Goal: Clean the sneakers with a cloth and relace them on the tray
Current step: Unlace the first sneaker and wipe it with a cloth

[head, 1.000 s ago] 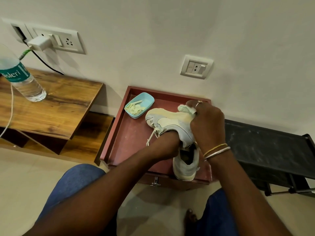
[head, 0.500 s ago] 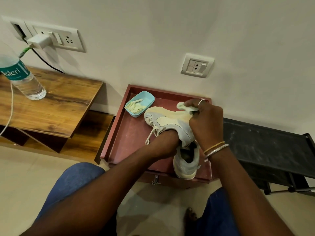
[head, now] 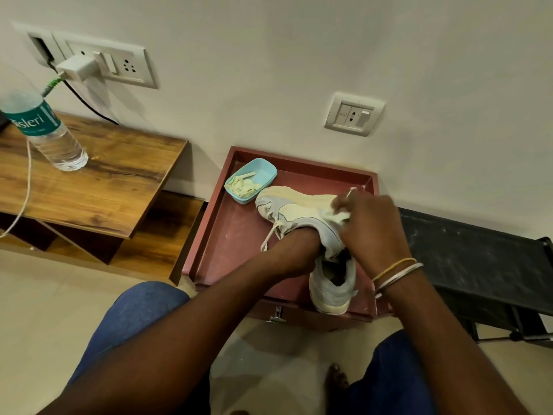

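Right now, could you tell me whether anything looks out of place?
A white lace dangles loose from the pale grey-and-cream sneaker being held, and the second pale sneaker sits at the dark red tray's very near edge.

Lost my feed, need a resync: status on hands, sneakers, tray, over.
Left hand inside raised sneaker, fingers hidden. Right hand grips cloth against it. Second sneaker on tray, nothing blocking.

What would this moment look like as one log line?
left hand: holds sneaker | right hand: grips cloth against it | other sneaker: on tray
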